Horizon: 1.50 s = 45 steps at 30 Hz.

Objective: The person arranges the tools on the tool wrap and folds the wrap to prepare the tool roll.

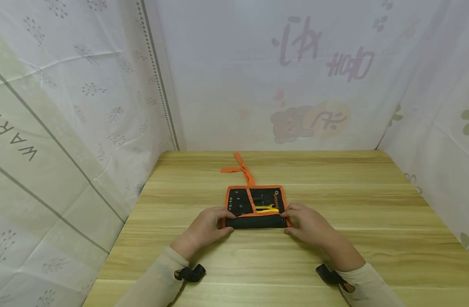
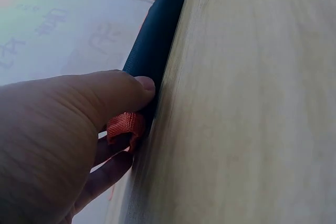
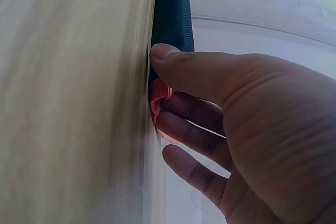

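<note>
A black tool roll (image 1: 240, 202) with orange edging lies on the table, its near edge turned over into a thick fold (image 1: 255, 221). Part of a yellow wrench (image 1: 271, 207) shows just beyond that fold, in the right half. At the left end, my left hand (image 1: 207, 227) grips the fold between thumb and fingers. My right hand (image 1: 310, 224) does the same at the right end. Each wrist view shows the thumb pressing on the dark cloth, beside a curled orange edge (image 2: 126, 125). Whatever lies inside the fold is hidden.
Orange tie straps (image 1: 245, 169) stretch from the roll's far edge toward the back of the wooden table (image 1: 173, 187). Printed white cloth (image 1: 226, 76) hangs behind the table and along both sides. Dark wrist straps (image 1: 192, 273) sit at both sleeves.
</note>
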{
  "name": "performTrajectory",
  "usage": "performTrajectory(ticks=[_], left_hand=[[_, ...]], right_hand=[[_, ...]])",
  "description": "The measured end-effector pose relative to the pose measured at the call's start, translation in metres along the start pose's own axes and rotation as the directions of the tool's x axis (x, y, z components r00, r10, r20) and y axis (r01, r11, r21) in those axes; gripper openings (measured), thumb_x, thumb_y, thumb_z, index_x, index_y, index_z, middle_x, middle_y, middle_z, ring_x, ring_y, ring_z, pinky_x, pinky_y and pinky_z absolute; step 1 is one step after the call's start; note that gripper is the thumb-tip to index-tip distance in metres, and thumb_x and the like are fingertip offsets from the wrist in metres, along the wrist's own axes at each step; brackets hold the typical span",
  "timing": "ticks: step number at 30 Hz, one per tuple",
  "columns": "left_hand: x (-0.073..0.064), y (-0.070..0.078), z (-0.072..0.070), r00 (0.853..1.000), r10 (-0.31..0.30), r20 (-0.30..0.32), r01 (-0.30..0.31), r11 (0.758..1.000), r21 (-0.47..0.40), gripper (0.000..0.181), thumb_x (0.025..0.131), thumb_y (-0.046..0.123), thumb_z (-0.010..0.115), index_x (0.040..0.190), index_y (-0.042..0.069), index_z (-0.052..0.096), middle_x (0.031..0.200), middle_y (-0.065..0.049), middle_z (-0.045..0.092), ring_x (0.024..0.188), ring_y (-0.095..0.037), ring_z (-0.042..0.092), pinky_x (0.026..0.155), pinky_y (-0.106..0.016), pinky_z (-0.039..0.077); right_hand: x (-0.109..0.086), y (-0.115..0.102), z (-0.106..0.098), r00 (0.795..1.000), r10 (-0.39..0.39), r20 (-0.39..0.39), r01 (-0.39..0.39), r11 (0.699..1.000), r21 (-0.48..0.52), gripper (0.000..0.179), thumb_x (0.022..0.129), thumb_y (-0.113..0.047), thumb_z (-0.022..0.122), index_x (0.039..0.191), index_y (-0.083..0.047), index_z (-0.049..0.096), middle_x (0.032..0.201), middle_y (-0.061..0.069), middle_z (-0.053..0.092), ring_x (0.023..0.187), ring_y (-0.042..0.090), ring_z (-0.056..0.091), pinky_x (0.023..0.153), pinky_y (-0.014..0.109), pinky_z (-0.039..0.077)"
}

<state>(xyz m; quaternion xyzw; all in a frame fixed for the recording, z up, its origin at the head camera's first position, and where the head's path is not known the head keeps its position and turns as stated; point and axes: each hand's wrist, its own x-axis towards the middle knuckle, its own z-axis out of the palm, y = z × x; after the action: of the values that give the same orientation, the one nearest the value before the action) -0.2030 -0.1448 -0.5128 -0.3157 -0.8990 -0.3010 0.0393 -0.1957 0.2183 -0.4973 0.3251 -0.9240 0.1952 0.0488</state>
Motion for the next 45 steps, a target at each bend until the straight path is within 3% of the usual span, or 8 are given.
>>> performTrajectory(ticks=[6, 17, 23, 28, 33, 38, 41, 45], left_hand=[[0.0005, 0.0005, 0.0002, 1.000, 0.021, 0.002, -0.021, 1.000, 0.021, 0.029, 0.088, 0.021, 0.089, 0.114, 0.018, 0.078, 0.117, 0.002, 0.075, 0.111, -0.014, 0.067, 0.098, -0.037, 0.054], [-0.0013, 0.0022, -0.0004, 0.999, 0.038, 0.029, -0.039, 0.999, 0.023, 0.026, 0.091, 0.024, 0.086, 0.114, 0.019, 0.077, 0.109, 0.008, 0.072, 0.099, -0.007, 0.060, 0.089, -0.034, 0.054], [-0.0013, -0.0007, -0.0001, 0.998, 0.051, 0.030, -0.051, 0.999, -0.008, 0.025, 0.093, 0.025, 0.082, 0.117, 0.019, 0.077, 0.107, 0.011, 0.072, 0.095, -0.006, 0.059, 0.092, -0.038, 0.052], [-0.0020, -0.0009, -0.0006, 0.999, 0.029, 0.041, -0.028, 0.999, -0.036, 0.023, 0.098, 0.026, 0.077, 0.120, 0.020, 0.076, 0.106, 0.013, 0.069, 0.090, -0.006, 0.056, 0.085, -0.033, 0.051], [-0.0029, 0.0006, -0.0010, 0.999, -0.003, 0.048, 0.006, 0.998, -0.066, 0.020, 0.101, 0.025, 0.073, 0.120, 0.019, 0.075, 0.100, 0.013, 0.064, 0.084, -0.006, 0.054, 0.075, -0.028, 0.050], [-0.0036, 0.0017, -0.0007, 0.999, -0.029, 0.037, 0.032, 0.996, -0.087, 0.019, 0.103, 0.025, 0.070, 0.121, 0.021, 0.075, 0.107, 0.013, 0.064, 0.088, -0.008, 0.054, 0.077, -0.029, 0.050], [-0.0037, 0.0007, -0.0003, 0.999, -0.018, 0.030, 0.021, 0.996, -0.089, 0.022, 0.104, 0.027, 0.070, 0.124, 0.022, 0.073, 0.113, 0.014, 0.063, 0.087, -0.007, 0.054, 0.077, -0.029, 0.050], [-0.0036, -0.0011, 0.0006, 1.000, 0.027, 0.005, -0.026, 0.996, -0.083, 0.029, 0.101, 0.029, 0.074, 0.129, 0.022, 0.071, 0.112, 0.014, 0.061, 0.080, -0.006, 0.052, 0.072, -0.026, 0.050]], right_hand=[[-0.0008, 0.0011, 0.0002, 1.000, 0.002, 0.001, -0.002, 1.000, 0.026, 0.043, 0.084, -0.020, 0.091, 0.123, -0.013, 0.072, 0.114, -0.002, 0.071, 0.108, 0.019, 0.065, 0.094, 0.046, 0.055], [-0.0002, 0.0009, 0.0019, 0.999, -0.029, -0.028, 0.030, 0.999, 0.032, 0.039, 0.082, -0.022, 0.093, 0.116, -0.016, 0.076, 0.101, -0.006, 0.061, 0.086, 0.013, 0.055, 0.079, 0.037, 0.052], [-0.0001, -0.0001, 0.0009, 0.999, -0.025, -0.022, 0.026, 0.998, 0.050, 0.035, 0.087, -0.022, 0.089, 0.119, -0.014, 0.077, 0.114, -0.005, 0.061, 0.093, 0.011, 0.060, 0.083, 0.037, 0.054], [-0.0012, 0.0001, -0.0009, 1.000, -0.025, 0.003, 0.025, 0.997, 0.078, 0.030, 0.092, -0.021, 0.084, 0.120, -0.014, 0.076, 0.114, -0.006, 0.064, 0.088, 0.009, 0.059, 0.081, 0.035, 0.054], [-0.0015, 0.0017, -0.0011, 1.000, 0.002, 0.023, -0.004, 0.994, 0.112, 0.027, 0.096, -0.025, 0.079, 0.122, -0.017, 0.075, 0.112, -0.012, 0.063, 0.088, 0.007, 0.056, 0.081, 0.034, 0.052], [-0.0012, 0.0009, -0.0033, 0.998, 0.037, 0.048, -0.045, 0.985, 0.165, 0.025, 0.100, -0.027, 0.074, 0.124, -0.019, 0.074, 0.107, -0.014, 0.061, 0.085, 0.006, 0.055, 0.078, 0.031, 0.050], [-0.0009, 0.0000, -0.0046, 0.996, 0.056, 0.067, -0.068, 0.978, 0.195, 0.024, 0.103, -0.027, 0.071, 0.125, -0.018, 0.073, 0.110, -0.013, 0.062, 0.085, 0.007, 0.055, 0.078, 0.032, 0.050], [-0.0015, 0.0004, -0.0047, 0.990, 0.103, 0.101, -0.124, 0.966, 0.228, 0.027, 0.106, -0.032, 0.066, 0.128, -0.017, 0.072, 0.119, -0.008, 0.065, 0.099, 0.012, 0.061, 0.087, 0.039, 0.053]])
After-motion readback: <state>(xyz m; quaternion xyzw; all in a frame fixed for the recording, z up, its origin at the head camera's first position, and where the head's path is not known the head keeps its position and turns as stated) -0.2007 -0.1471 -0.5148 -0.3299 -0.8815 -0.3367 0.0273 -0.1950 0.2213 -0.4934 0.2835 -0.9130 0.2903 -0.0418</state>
